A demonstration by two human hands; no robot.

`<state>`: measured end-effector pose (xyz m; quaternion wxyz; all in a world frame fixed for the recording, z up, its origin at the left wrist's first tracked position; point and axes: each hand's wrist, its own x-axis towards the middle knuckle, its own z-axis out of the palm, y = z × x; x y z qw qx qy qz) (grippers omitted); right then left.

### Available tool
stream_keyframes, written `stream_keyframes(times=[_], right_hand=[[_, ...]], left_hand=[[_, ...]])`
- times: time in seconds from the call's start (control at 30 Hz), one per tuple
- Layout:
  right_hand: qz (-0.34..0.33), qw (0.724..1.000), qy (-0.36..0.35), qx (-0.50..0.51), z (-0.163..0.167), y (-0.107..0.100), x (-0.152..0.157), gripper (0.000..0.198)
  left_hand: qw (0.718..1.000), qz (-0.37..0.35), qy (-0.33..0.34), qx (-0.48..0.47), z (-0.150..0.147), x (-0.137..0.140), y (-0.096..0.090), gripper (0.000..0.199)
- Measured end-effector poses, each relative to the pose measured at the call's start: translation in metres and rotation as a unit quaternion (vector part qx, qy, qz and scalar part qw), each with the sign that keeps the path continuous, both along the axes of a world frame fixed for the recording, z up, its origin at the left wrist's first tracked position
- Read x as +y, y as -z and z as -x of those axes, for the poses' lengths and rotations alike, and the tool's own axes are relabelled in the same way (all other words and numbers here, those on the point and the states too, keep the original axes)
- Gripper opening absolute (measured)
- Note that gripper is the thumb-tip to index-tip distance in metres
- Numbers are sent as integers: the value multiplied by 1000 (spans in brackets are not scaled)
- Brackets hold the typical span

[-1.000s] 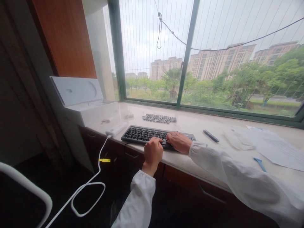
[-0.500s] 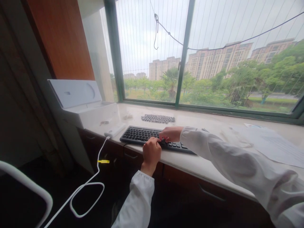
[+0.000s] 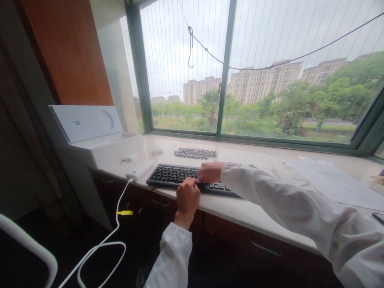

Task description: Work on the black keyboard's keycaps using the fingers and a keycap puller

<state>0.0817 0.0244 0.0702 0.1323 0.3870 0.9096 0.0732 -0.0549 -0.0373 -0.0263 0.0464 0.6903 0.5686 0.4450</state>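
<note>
My head-worn camera looks forward and down from behind the near edge of the countertop (image 3: 253, 153), fairly close, facing the window (image 3: 224, 80) along its far edge.

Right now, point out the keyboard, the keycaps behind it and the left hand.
Keyboard (image 3: 171, 174): head view, left half of its top face.
Keycaps (image 3: 195, 153): head view, middle of the group.
Left hand (image 3: 188, 195): head view, back of the hand.
</note>
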Motion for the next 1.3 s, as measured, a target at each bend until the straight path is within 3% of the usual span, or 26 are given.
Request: stream_keyframes(times=[0.47, 0.73, 1.1, 1.17, 1.3], right_hand=[[-6, 998, -42, -54, 20, -16, 4, 24], [-2, 1000, -11, -26, 19, -12, 7, 31], [77, 994, 16, -76, 28, -15, 16, 25], [92, 993, 3, -68, 27, -14, 18, 24], [63, 998, -5, -1, 19, -10, 21, 26]], left_hand=[[1000, 6, -7, 6, -1, -1, -2, 27], [1000, 18, -10, 6, -2, -3, -5, 27], [999, 30, -16, 19, -4, -7, -9, 26], [999, 34, -19, 25, -4, -8, -10, 26], [999, 36, -24, 30, -4, -8, -10, 26]])
